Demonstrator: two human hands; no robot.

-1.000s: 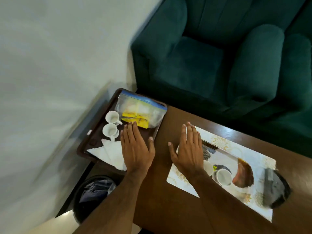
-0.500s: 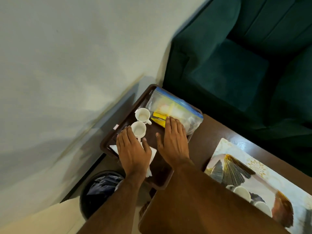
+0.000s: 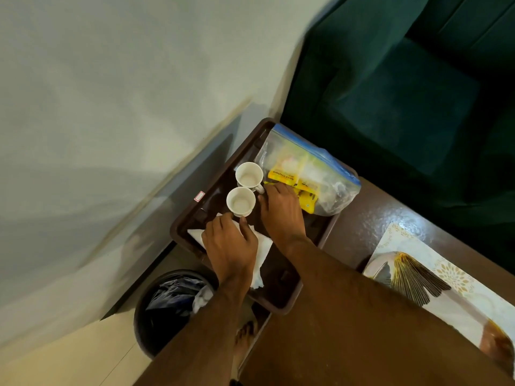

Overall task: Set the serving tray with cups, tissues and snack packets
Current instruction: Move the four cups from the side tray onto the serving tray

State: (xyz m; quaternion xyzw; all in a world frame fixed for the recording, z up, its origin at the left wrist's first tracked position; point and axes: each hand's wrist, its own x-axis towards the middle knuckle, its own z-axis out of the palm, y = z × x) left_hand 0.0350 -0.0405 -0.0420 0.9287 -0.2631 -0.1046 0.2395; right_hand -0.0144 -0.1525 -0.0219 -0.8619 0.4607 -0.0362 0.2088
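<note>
The left hand [image 3: 231, 246] is lying spread on the soft white tissues [image 3: 263, 247], fingertips touching the near cup [image 3: 241, 201]. The right hand [image 3: 281, 213], fingers loosely together, is reaching just beside that cup toward the far cup's [image 3: 249, 175] handle. Both cups are sitting on the brown tray [image 3: 211, 188]; they look light, hard and breakable, best gripped by handle or rim.

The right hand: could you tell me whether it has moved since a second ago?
Yes. The right hand left the patterned placemat and crossed leftward onto the brown tray, now beside the cups.
</note>
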